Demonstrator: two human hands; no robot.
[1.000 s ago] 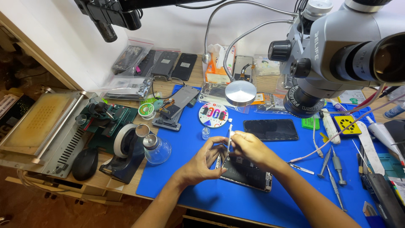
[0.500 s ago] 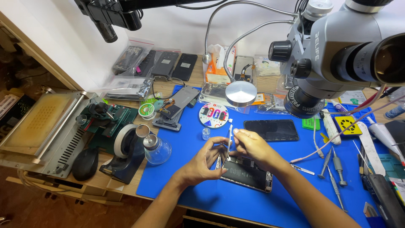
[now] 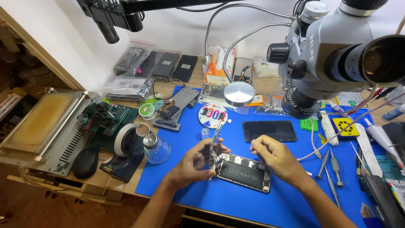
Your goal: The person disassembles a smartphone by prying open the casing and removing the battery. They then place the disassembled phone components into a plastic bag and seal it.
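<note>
While both hands work over the blue mat (image 3: 177, 177), the scene reads as follows.

Left hand: the left hand (image 3: 195, 162) pinches a narrow circuit board (image 3: 214, 142) between thumb and fingers, holding it upright on its edge.

Circuit board: it stands just above the left end of the opened phone (image 3: 242, 171), its upper end reaching toward the round parts dish (image 3: 212, 115).

Right hand: the right hand (image 3: 274, 155) hovers over the right part of the opened phone with fingers curled and fingertips drawn together; whether they grip anything is too small to tell.

Opened phone: it lies flat on the mat between the two hands, insides facing up.

Nearby: a dark phone screen (image 3: 269, 131) lies just beyond the right hand, a glass bottle (image 3: 156, 147) stands left of the left hand, and a microscope (image 3: 333, 55) hangs over the right side.
</note>
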